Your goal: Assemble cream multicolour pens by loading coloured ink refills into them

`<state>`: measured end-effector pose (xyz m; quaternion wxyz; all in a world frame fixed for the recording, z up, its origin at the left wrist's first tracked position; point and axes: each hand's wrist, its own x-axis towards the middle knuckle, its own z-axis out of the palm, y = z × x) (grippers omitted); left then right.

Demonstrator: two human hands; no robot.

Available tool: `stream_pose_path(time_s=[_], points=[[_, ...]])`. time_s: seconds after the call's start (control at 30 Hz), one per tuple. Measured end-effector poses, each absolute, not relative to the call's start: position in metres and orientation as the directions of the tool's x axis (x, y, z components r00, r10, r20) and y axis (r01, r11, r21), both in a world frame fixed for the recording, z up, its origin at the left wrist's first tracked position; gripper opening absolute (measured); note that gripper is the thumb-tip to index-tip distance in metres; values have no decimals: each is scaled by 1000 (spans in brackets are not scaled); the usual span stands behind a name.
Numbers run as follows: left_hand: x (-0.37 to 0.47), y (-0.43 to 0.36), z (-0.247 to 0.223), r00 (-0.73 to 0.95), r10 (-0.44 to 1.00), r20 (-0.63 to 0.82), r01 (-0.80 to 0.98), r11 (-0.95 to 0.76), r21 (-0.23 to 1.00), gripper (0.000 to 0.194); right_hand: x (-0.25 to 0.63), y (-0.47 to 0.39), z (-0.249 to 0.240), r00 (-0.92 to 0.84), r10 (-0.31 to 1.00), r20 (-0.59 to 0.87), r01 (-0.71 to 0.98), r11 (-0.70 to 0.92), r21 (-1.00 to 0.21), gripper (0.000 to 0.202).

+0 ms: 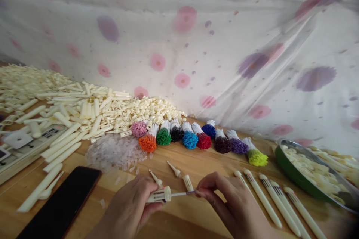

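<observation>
Between the thumb and fingers of my left hand (134, 199) is a cream slotted pen part (159, 195), lying sideways with its round end facing right. My right hand (224, 198) pinches the dark, purplish end of a thin white ink refill (178, 194). The refill's other end meets the round end of the slotted part; how deep it reaches is hidden. Just behind the refill, another slotted cream part (187, 183) rests on the wooden table, beside a pointed cream pen tip (174, 169). A second pointed tip (155, 177) lies close to my left fingers.
Bundles of coloured refills (190, 139) form a row behind my hands. Clear plastic pieces (114, 153) and heaped cream pen parts (103, 108) spread left, near a black phone (61, 205). Rightward are several multicolour pens (277, 203) and a green-sided bowl (297, 183) of cream parts.
</observation>
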<state>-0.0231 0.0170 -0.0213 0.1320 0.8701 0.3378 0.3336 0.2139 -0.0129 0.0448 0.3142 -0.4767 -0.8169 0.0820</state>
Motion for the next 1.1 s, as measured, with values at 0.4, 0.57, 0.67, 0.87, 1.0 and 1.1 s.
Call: stream_pose_path(time_s=[0.4,0.57,0.67,0.87,1.0,1.1], points=[[-22,15,-17,565,680,467,501,-733,461,26,206,-11,42,-406,736,542,652,649,-392,18],[-22,12,-14,592,669,450,475,-741,476,20,206,-13,44,-373,752,544,642,632,-434,15],[-23,12,-14,593,681,430,469,-726,503,18,204,-13,43,-360,753,550,664,621,-416,16],[-22,13,-12,599,674,432,465,-732,498,14,202,-13,38,-362,727,583,733,609,-304,13],[-22,13,-15,581,677,452,438,-728,528,18,203,-16,41,-374,733,568,732,609,-305,12],[-24,12,-18,558,684,470,380,-714,588,22,203,-22,51,-397,761,513,714,608,-349,14]])
